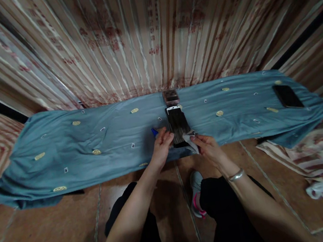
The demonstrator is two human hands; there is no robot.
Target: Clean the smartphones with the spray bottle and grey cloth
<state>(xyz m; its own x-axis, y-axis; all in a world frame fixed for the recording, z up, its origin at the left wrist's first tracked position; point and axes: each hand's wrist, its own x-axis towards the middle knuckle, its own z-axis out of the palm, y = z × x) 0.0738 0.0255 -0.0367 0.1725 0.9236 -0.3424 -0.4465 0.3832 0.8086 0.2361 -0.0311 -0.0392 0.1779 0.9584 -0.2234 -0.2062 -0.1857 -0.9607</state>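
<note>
On the blue-green cloth lies a dark, flat, rectangular device (pixel 178 123) with a whitish strip across its far end. My left hand (pixel 162 141) is closed at the device's left edge, its thumb and fingers against the side. Just beyond those fingers a small blue object (pixel 154 131) pokes out, mostly hidden. My right hand (pixel 208 144) pinches a crumpled grey cloth (pixel 191 138), which rests over the device's near right corner. Past the whitish strip is a small brownish block (pixel 170 97), pixelated and unreadable.
The patterned blue-green cloth (pixel 114 137) covers a long, narrow table. A black phone-like slab (pixel 288 96) lies at its right end. Striped curtains (pixel 135 38) hang behind and at both sides. My legs and a shoe (pixel 197 193) are below, on a tiled floor (pixel 59 233).
</note>
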